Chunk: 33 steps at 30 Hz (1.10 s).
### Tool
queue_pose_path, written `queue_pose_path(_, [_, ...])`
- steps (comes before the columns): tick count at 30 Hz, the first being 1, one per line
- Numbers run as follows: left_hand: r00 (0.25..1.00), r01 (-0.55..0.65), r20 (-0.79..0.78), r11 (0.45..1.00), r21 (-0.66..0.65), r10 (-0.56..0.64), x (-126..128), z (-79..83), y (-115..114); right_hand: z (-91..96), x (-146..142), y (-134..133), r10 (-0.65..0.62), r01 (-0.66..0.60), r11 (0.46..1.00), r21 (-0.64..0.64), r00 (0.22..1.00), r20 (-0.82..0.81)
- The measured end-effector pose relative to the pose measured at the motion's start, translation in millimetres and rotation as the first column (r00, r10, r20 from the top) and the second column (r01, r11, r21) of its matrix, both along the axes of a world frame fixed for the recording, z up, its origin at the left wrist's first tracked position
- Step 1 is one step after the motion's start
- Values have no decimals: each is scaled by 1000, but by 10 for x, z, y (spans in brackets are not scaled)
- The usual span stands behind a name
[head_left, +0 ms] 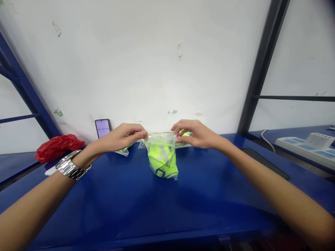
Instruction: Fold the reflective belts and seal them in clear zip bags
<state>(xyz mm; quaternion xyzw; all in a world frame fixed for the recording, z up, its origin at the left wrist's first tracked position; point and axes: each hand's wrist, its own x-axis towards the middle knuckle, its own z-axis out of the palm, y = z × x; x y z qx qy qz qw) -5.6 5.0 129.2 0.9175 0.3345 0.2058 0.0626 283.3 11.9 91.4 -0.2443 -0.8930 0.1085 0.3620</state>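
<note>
A clear zip bag point(162, 157) with a red line along its top is held up in front of me. Inside it is folded neon-yellow fabric with a pale grey strip and a black buckle. My left hand point(128, 135) pinches the bag's upper left corner between thumb and fingers. At the upper right corner, my right hand point(193, 133) is closed on the bag's edge with curled fingers and thumb. Behind my hands, more bagged neon-yellow items point(185, 138) lie at the back of the blue table point(146, 209), partly hidden.
A phone point(102, 127) showing a timer leans against the white wall behind my left hand. A crumpled red plastic bag point(59, 147) lies at the left. On the right are a flat dark object point(264, 163) and a white power strip point(306, 148). Metal posts rise on both sides.
</note>
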Motion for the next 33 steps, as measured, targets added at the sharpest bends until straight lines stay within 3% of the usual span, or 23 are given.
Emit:
queue_pose_path(3, [999,36,-26,998,-51,-37,-27,24,38,122,21,-19,-47,45,998,46,998,43])
queue_pose_path(10, [990,125,-42,982,-140,-132,58,4,42,190,-46,-152,31,-27,999,-21,966,258])
queue_pose_path(14, [993,117,-2,974,-193,-119,-20,45,55,196,5,-129,-30,18,998,53,974,224])
queue_pose_path(18, [993,117,15,964,-239,-117,-53,38,49,203,53,-100,-23,22,1000,7,975,221])
queue_pose_path(26, [984,71,-136,947,-314,-119,59,148,28,250,-15,-152,9,-2,1000,-31,969,249])
queue_pose_path(33, [988,148,5,946,-288,-153,61,89,47,205,37,-117,-20,23,1000,-11,980,197])
